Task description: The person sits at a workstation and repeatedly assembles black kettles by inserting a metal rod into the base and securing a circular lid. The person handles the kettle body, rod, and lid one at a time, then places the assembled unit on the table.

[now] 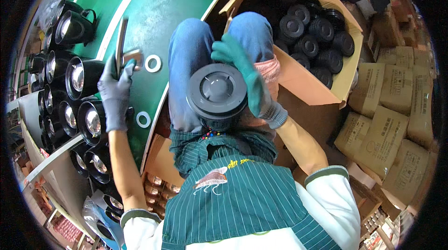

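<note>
At the centre of the frame, a black pot (219,123) with a round dark lid (217,99) sat between the person's legs (190,47); the right hand (252,79) was beside the lid's right edge, fingers extended and grasping nothing, though contact could not be confirmed. The left hand (115,92), left of centre, was closed around a tool (122,37) over the green table (161,12), near two white rings (159,63). Shiny-lined vessels (81,78) stood at left, and an open box (305,84) of black discs (308,45) at upper right.
</note>
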Demonstrator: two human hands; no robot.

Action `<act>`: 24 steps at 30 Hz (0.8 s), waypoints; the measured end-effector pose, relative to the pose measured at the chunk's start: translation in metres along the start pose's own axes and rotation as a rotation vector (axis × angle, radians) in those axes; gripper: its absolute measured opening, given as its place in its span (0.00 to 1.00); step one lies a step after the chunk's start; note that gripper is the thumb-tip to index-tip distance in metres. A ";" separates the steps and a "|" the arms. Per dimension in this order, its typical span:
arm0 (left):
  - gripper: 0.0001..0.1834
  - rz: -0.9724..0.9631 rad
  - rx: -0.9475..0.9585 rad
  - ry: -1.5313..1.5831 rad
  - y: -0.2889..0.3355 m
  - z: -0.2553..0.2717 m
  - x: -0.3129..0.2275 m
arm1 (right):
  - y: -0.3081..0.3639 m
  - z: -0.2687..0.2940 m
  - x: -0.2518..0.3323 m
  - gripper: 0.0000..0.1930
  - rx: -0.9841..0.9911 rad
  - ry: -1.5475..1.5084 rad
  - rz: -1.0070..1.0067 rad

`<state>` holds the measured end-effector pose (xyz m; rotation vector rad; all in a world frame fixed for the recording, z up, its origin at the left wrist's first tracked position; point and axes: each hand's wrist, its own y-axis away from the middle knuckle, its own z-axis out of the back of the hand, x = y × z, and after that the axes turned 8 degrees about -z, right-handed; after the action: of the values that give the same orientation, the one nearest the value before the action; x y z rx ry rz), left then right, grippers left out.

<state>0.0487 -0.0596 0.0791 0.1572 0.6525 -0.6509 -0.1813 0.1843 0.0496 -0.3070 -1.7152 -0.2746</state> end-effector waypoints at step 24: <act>0.44 -0.075 0.341 -0.614 0.083 -0.044 -0.209 | -0.096 -0.008 -0.050 0.24 0.347 -0.707 -0.601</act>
<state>-0.0502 0.1278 0.1672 0.2354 -0.0473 -0.8305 -0.2001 0.0888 0.0010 0.4350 -2.4911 -0.3158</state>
